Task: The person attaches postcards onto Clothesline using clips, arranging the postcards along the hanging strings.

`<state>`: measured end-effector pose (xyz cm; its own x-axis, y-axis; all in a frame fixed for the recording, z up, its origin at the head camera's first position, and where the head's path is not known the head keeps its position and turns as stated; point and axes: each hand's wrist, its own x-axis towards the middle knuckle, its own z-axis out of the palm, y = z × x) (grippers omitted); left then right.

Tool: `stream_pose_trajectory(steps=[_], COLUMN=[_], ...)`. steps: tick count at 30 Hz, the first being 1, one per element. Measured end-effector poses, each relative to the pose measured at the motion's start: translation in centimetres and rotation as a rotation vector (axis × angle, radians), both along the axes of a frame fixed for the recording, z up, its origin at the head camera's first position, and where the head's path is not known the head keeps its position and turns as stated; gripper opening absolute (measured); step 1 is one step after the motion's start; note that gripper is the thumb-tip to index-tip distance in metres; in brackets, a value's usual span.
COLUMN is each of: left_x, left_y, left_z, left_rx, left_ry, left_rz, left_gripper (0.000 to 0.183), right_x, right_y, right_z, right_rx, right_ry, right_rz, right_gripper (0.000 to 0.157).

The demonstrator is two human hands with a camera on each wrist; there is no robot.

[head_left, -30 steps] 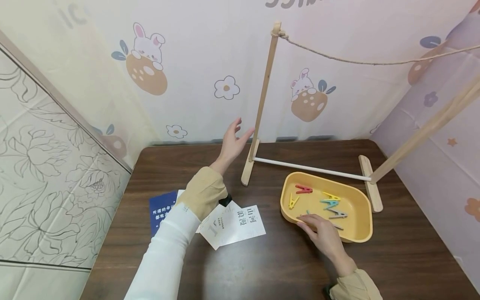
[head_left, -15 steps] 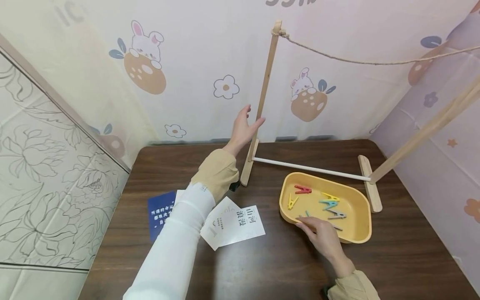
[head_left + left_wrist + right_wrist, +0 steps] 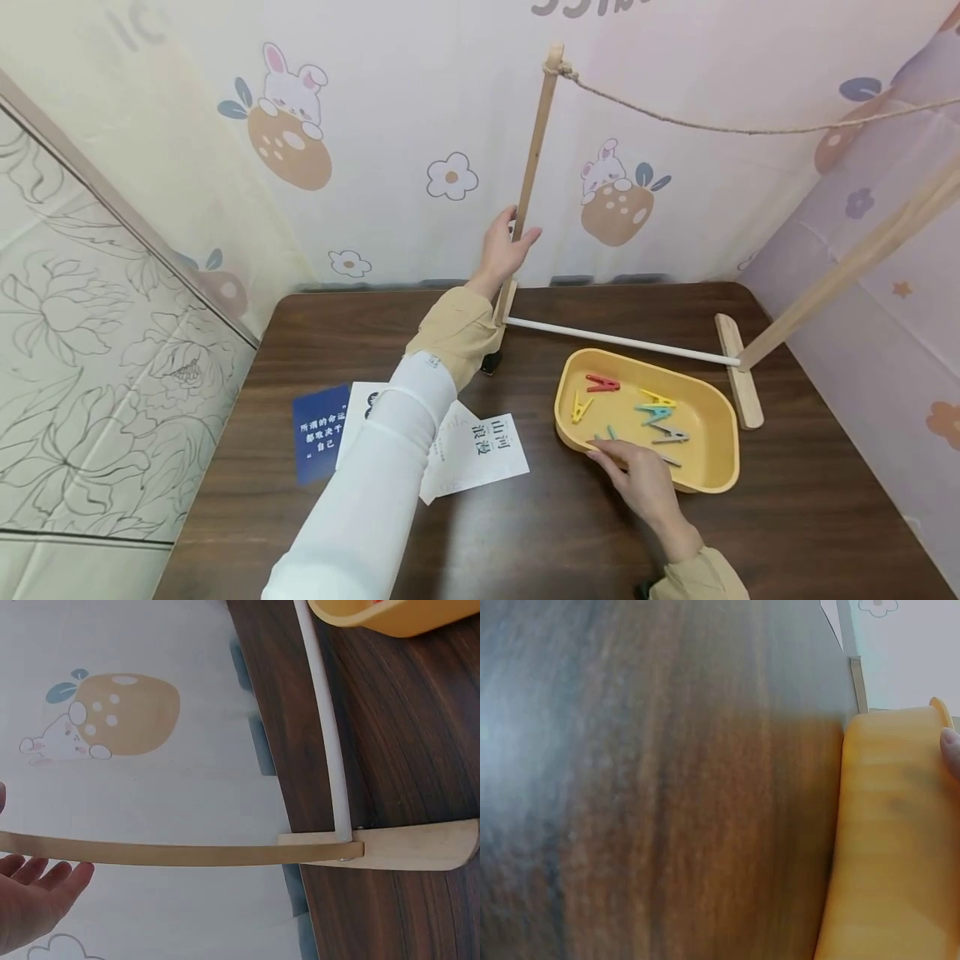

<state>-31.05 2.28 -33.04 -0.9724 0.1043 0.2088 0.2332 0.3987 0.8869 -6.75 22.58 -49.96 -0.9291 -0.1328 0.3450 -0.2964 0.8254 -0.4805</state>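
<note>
My left hand (image 3: 498, 255) is at the left wooden post (image 3: 536, 150) of a stand, its thumb held away from the fingers. In the left wrist view, the fingertips (image 3: 79, 876) lie along the post's edge, and the thumb shows only at the frame's border on the other side; firm contact cannot be told. With my right hand (image 3: 647, 487) I pinch the near-left rim of a yellow plastic basin (image 3: 708, 446). Red (image 3: 602, 383), yellow, teal and grey clothespins lie inside it. In the right wrist view, a thumb tip (image 3: 950, 739) touches the basin's outer wall (image 3: 892, 840).
A twine line (image 3: 712, 127) runs from the left post to the right post (image 3: 847, 267). A white rod (image 3: 622, 340) joins their wooden feet. Several printed cards, including a blue one (image 3: 318, 433) and a white one (image 3: 487, 458), lie on the brown table (image 3: 525, 542).
My left hand has moved right and slightly up to the left post, its fingers now passing behind it. My right hand stays on the basin's rim; the basin has shifted very slightly left.
</note>
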Motion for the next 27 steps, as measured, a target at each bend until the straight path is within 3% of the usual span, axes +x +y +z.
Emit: stream_pose_trajectory(steps=[8, 19, 27], left_x=[-0.5, -0.3, 0.1], left_y=[0.1, -0.9, -1.4], left_z=[-0.8, -1.0, -1.3], left_rx=[0.036, 0.001, 0.017], left_ry=[0.056, 0.09, 0.124], left_rz=[0.034, 0.067, 0.041], left_gripper=[0.034, 0.03, 0.028], right_x=[0.2, 0.1, -0.1], right_y=[-0.3, -0.1, -0.2], right_z=[-0.3, -0.5, -0.6], right_rx=[0.012, 0.01, 0.007], right_ry=[0.034, 0.068, 0.071], right_rz=[0.002, 0.022, 0.035], right_gripper=[0.016, 0.017, 0.017])
